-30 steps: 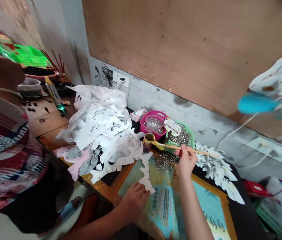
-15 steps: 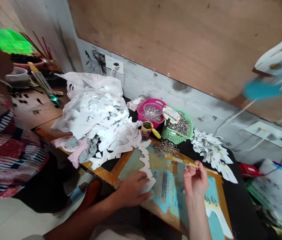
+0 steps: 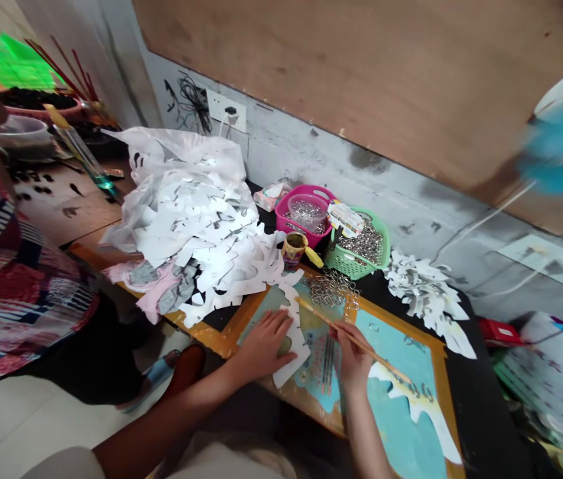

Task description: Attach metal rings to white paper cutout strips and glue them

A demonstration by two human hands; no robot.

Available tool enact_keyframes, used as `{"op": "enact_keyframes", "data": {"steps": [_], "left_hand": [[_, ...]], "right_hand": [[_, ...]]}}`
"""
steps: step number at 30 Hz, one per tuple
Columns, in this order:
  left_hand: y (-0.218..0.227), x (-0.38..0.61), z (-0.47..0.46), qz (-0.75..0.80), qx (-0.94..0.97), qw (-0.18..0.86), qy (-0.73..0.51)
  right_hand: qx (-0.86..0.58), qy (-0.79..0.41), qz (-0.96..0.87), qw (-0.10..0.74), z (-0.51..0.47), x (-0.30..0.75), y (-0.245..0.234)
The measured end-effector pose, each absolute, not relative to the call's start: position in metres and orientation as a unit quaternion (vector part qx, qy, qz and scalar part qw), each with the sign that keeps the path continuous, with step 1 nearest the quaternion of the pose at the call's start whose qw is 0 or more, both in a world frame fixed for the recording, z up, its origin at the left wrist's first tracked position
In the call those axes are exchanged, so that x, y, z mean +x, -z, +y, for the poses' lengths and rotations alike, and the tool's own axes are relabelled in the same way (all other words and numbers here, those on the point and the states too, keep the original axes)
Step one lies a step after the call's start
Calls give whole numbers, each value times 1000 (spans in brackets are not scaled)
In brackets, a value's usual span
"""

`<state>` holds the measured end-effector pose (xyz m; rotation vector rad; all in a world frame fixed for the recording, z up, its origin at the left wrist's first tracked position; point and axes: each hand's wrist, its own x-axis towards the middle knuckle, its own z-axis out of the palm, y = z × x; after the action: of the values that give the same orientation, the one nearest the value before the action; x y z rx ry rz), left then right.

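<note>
My left hand (image 3: 267,342) lies with fingers spread on a curved white cutout (image 3: 292,319), pressing it to the table board. My right hand (image 3: 353,352) is closed round a long thin wooden stick (image 3: 385,362). The stick's far tip is at the upper part of the cutout; whether it touches I cannot tell. Beyond the stick, a pile of metal rings (image 3: 331,287) lies on the board. Beside my right hand, another white cutout (image 3: 423,402) lies on the blue surface, with a few metal rings on it.
A large heap of white cutouts (image 3: 206,226) is at left. Behind are a small cup (image 3: 293,251), a pink basket (image 3: 286,223) and a green basket (image 3: 353,265) of metal pieces. More cutouts (image 3: 425,289) lie at right. Another person (image 3: 22,286) is on the left.
My right hand has moved left and turned, bringing the stick's tip from beside the rings over to the cutout. My left hand has shifted slightly up along the cutout.
</note>
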<state>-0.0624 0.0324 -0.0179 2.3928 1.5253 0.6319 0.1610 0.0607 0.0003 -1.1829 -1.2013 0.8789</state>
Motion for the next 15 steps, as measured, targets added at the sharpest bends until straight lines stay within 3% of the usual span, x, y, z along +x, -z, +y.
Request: {"op": "enact_keyframes", "data": {"steps": [6,15], "left_hand": [[17,-63,32,521,816,120,-220],[7,-61,26,558,794,119,-211]], "right_hand": [[-485,-244,-688,481,53,151,-16],[-450,-184,-784,386,28,154,-35]]}}
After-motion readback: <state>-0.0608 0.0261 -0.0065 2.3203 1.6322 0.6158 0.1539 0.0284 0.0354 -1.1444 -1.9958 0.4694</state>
